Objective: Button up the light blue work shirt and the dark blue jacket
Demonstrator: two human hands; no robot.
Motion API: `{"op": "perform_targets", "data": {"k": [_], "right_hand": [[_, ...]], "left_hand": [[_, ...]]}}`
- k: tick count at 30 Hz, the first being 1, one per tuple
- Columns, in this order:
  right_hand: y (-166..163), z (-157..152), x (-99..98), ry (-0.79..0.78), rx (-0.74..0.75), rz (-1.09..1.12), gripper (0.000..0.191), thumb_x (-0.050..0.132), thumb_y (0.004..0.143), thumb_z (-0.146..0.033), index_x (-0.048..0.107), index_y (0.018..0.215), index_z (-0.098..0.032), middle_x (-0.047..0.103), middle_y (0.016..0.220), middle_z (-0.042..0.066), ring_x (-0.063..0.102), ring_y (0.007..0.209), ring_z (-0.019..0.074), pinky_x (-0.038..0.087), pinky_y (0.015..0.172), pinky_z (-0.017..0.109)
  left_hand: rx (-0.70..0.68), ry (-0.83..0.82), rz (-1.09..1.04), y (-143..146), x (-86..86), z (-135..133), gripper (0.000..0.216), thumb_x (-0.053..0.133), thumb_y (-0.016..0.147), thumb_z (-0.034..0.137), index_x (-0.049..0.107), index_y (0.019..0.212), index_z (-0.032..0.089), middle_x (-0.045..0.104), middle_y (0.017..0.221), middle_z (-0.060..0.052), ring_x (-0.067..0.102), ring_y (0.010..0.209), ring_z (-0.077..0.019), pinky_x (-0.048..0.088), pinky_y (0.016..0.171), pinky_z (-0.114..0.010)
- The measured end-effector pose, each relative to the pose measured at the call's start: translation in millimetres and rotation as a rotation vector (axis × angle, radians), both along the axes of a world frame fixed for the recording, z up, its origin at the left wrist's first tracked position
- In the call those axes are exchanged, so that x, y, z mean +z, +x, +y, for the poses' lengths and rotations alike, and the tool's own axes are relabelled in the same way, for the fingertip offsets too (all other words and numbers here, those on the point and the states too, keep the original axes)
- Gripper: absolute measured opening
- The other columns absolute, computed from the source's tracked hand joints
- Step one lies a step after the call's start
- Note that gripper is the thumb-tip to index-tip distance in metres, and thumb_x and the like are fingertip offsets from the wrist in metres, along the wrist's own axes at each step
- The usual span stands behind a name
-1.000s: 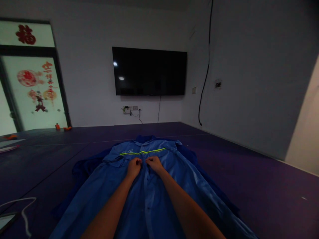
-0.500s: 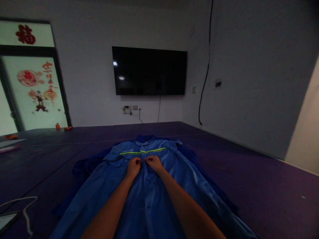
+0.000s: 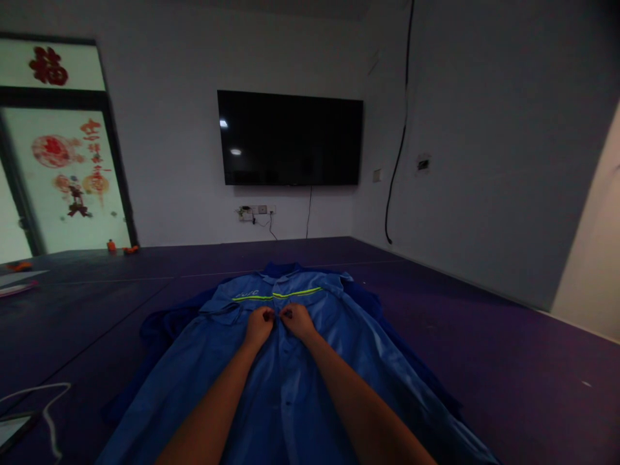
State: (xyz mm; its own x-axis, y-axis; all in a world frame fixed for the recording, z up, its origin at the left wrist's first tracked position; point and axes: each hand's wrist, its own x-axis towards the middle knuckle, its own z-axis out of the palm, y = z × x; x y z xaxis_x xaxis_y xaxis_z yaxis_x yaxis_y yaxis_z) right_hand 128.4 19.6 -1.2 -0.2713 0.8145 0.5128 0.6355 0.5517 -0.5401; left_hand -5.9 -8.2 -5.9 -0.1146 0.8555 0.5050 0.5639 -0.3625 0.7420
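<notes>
A blue work jacket (image 3: 339, 352) with a yellow-green chest stripe lies spread front up, its collar pointing away from me. Its front placket runs down the middle, with buttons or buttonholes along it. My left hand (image 3: 259, 324) pinches the left side of the front opening just below the stripe. Opposite it, almost touching, my right hand (image 3: 296, 321) pinches the other edge. The fingertips of both hands are closed on the cloth; any button between them is too small to make out. Darker blue cloth (image 3: 165, 326) shows beneath and beside the jacket.
The jacket lies on a dark purple surface (image 3: 484, 349). A device with a screen (image 3: 14, 427) and a white cable (image 3: 51, 426) are at lower left. Small orange objects (image 3: 130, 249) sit near the door. A television (image 3: 290, 139) hangs on the far wall, and a black cable (image 3: 398, 161) dangles at right.
My right fingers have curled in slightly at the placket. Both hands stay at the same place on the jacket, and the view has shifted a little.
</notes>
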Motion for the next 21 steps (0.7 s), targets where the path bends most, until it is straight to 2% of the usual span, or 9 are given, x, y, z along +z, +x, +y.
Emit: {"op": "perform_targets", "data": {"k": [4, 7, 10, 14, 17, 21], "right_hand": [[-0.5, -2.0, 1.2, 0.008, -0.020, -0.027, 0.014, 0.055, 0.072, -0.022, 0.069, 0.074, -0.018, 0.068, 0.075, 0.004, 0.060, 0.069, 0.0146, 0.041, 0.063, 0.021], [-1.5, -5.0, 2.7, 0.014, -0.032, -0.048, 0.022, 0.054, 0.075, -0.034, 0.068, 0.073, -0.018, 0.068, 0.075, 0.004, 0.060, 0.069, 0.0144, 0.040, 0.060, 0.020], [-3.5, -7.9, 3.2, 0.016, -0.069, -0.079, 0.027, 0.057, 0.072, -0.043, 0.068, 0.070, -0.019, 0.067, 0.071, 0.004, 0.059, 0.066, 0.0140, 0.037, 0.056, 0.020], [-5.5, -6.9, 1.3, -0.025, -0.109, -0.054, 0.016, 0.062, 0.066, -0.032, 0.066, 0.061, -0.017, 0.064, 0.062, 0.002, 0.056, 0.060, 0.0128, 0.033, 0.052, 0.019], [-4.4, -3.0, -0.7, -0.049, -0.120, -0.024, 0.011, 0.058, 0.064, -0.019, 0.063, 0.054, -0.016, 0.060, 0.053, 0.000, 0.054, 0.054, 0.0115, 0.031, 0.050, 0.019], [-1.9, 1.8, -2.1, -0.066, -0.115, 0.043, 0.014, 0.052, 0.067, -0.019, 0.064, 0.061, -0.016, 0.061, 0.056, -0.002, 0.054, 0.055, 0.0110, 0.033, 0.050, 0.018]], "left_hand": [[0.000, 0.002, 0.010, -0.3, -0.6, -0.9, 0.017, 0.049, 0.068, 0.003, 0.063, 0.071, 0.012, 0.066, 0.071, -0.004, 0.060, 0.070, -0.0131, 0.044, 0.067, -0.022], [-0.008, -0.002, 0.019, -0.7, -0.1, -1.6, 0.017, 0.049, 0.068, 0.003, 0.063, 0.070, 0.012, 0.066, 0.069, -0.004, 0.060, 0.068, -0.0131, 0.044, 0.065, -0.022], [-0.013, -0.005, 0.023, -0.8, 1.2, -2.2, 0.020, 0.048, 0.067, 0.001, 0.064, 0.071, 0.012, 0.066, 0.073, -0.004, 0.060, 0.071, -0.0135, 0.045, 0.067, -0.023], [-0.021, -0.011, 0.018, 0.1, 2.1, -2.4, 0.025, 0.048, 0.064, -0.003, 0.065, 0.076, 0.012, 0.067, 0.079, -0.005, 0.061, 0.075, -0.0132, 0.046, 0.072, -0.023], [-0.033, -0.019, 0.017, 0.9, 1.8, -2.2, 0.027, 0.048, 0.063, -0.004, 0.065, 0.077, 0.012, 0.067, 0.077, -0.004, 0.061, 0.073, -0.0126, 0.047, 0.070, -0.023], [-0.030, -0.024, 0.012, 1.1, 1.2, -2.1, 0.026, 0.048, 0.064, -0.003, 0.065, 0.078, 0.012, 0.067, 0.076, -0.004, 0.062, 0.072, -0.0130, 0.047, 0.069, -0.023]]}}
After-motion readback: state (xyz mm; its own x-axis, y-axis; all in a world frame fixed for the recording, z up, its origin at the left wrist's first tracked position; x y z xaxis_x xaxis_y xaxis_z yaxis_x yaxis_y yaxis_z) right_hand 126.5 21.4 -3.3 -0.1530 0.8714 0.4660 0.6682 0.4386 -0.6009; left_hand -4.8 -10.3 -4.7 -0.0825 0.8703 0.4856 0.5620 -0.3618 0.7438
